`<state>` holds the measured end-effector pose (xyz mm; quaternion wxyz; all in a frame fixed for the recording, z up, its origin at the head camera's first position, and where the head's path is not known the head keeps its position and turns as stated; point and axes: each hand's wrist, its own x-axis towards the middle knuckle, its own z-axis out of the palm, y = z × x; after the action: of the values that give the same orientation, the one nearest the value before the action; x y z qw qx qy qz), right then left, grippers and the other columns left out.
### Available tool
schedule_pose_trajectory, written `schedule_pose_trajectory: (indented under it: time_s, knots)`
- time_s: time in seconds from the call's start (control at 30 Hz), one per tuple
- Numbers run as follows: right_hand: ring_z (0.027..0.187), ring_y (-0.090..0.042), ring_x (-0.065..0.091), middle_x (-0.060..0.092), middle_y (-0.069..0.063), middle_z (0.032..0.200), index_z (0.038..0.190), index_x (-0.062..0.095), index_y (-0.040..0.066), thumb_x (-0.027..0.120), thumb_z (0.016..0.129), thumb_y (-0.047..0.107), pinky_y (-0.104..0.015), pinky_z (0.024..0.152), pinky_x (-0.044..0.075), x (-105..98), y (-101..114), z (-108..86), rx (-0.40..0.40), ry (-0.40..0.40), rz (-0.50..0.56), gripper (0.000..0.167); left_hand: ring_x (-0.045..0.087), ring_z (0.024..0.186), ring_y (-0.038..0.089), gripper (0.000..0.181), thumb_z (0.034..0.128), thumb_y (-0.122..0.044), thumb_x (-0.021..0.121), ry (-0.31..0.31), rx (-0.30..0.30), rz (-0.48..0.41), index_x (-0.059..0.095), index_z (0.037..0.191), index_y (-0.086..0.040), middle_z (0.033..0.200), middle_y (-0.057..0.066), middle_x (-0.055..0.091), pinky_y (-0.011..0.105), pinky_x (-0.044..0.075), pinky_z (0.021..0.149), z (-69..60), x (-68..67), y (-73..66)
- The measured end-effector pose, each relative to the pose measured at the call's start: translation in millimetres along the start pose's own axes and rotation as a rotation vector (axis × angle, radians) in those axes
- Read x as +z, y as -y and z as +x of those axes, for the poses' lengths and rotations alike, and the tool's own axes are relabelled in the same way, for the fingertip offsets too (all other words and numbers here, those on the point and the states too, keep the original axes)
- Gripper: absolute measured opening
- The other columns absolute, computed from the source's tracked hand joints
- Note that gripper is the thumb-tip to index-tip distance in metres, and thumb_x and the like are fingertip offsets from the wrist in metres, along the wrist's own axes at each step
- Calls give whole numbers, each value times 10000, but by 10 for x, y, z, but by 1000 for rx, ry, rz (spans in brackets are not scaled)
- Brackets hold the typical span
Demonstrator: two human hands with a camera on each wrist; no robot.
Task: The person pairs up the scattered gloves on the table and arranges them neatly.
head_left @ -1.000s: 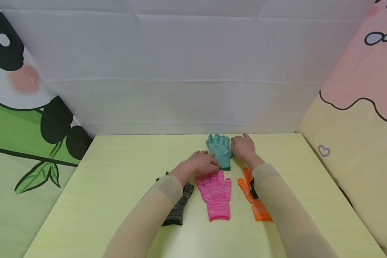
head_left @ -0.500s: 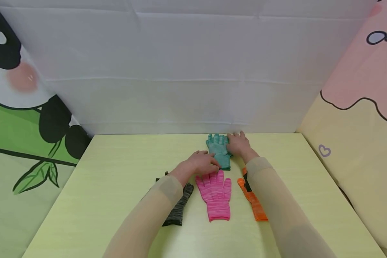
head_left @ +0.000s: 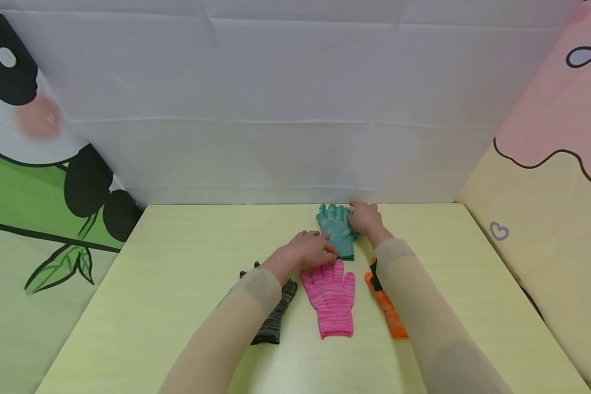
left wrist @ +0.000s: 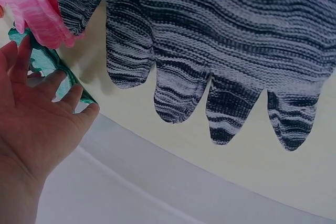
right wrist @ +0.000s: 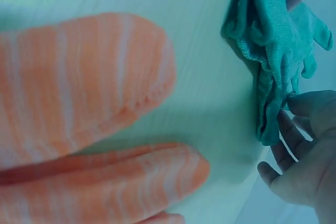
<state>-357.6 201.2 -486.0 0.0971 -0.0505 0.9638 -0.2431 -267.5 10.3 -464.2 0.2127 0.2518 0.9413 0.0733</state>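
A teal knit glove (head_left: 336, 227) lies near the table's far edge, fingers pointing away. My left hand (head_left: 311, 249) rests at its lower left, fingers loosely extended over the cuff area. In the left wrist view this hand (left wrist: 47, 114) shows relaxed fingers against the teal fabric. At the glove's right side is my right hand (head_left: 365, 218). The right wrist view shows the right hand's (right wrist: 304, 145) thumb and fingers pinching the edge of the teal glove (right wrist: 273, 51), which looks bunched there. Right below lies a pink striped glove (head_left: 332, 306), its fingertips near my left hand.
A black-and-grey striped glove (head_left: 271, 325) lies under the left forearm, partly hidden. An orange glove (head_left: 391, 317) with a black patch lies partly under the right forearm. A pale wall cloth (head_left: 276, 158) rises behind the table's far edge.
My right hand has moved slightly left, onto the teal glove's right edge, and its forearm now covers more of the orange glove. The left hand stays about where it was.
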Motion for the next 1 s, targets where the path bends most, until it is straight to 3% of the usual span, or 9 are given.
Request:
schedule_pose_trajectory:
  time_s: [0.13, 0.27, 0.5, 0.77, 0.87, 1.0]
  knots:
    - [1365, -514, 330, 437, -267, 1516, 1543, 441, 52, 486, 1046, 227, -636, 1062, 373, 3, 10, 9, 0, 44, -151, 529, 237, 1526, 333, 384, 1056, -430, 472, -4, 2, 1, 674, 1372, -350, 1645, 53, 344, 529, 166, 1230, 2, 4, -12]
    - [1347, -494, 337, 444, -281, 1468, 1498, 505, 70, 512, 1027, 215, -621, 1055, 381, -11, 30, 5, 18, 55, -159, 493, 243, 1523, 337, 383, 1057, -426, 473, -6, 8, 5, 677, 1370, -344, 1642, 58, 350, 537, 168, 1227, -6, -6, -23]
    - [1306, -460, 376, 574, -200, 1342, 1308, 577, 21, 533, 955, 131, -588, 1072, 347, -19, 60, -5, 13, 10, 2, 373, 249, 1521, 330, 385, 1057, -435, 471, -2, 5, 15, 671, 1375, -353, 1641, 56, 352, 534, 173, 1227, -15, 3, -6]
    - [1235, -400, 511, 596, -178, 1326, 1341, 575, 47, 543, 996, 171, -541, 1026, 406, -70, 1, 8, 67, -85, 248, 368, 254, 1521, 327, 386, 1058, -430, 469, 6, -2, 18, 667, 1381, -355, 1644, 60, 344, 536, 175, 1227, -18, -15, -19]
    - [1215, -394, 526, 606, -172, 1313, 1352, 576, 60, 513, 976, 134, -549, 1025, 399, -86, -26, 15, 98, -104, 252, 389, 254, 1520, 331, 387, 1059, -427, 468, 5, 1, 21, 667, 1382, -351, 1642, 66, 348, 541, 173, 1226, -19, -24, -29]
    - [1285, -442, 456, 602, -159, 1332, 1370, 575, 73, 452, 988, 131, -593, 1065, 340, -64, -57, 15, 119, -85, 175, 406, 260, 1518, 329, 382, 1056, -432, 478, 7, -4, 21, 670, 1378, -354, 1640, 60, 353, 542, 180, 1224, -22, -22, -34]
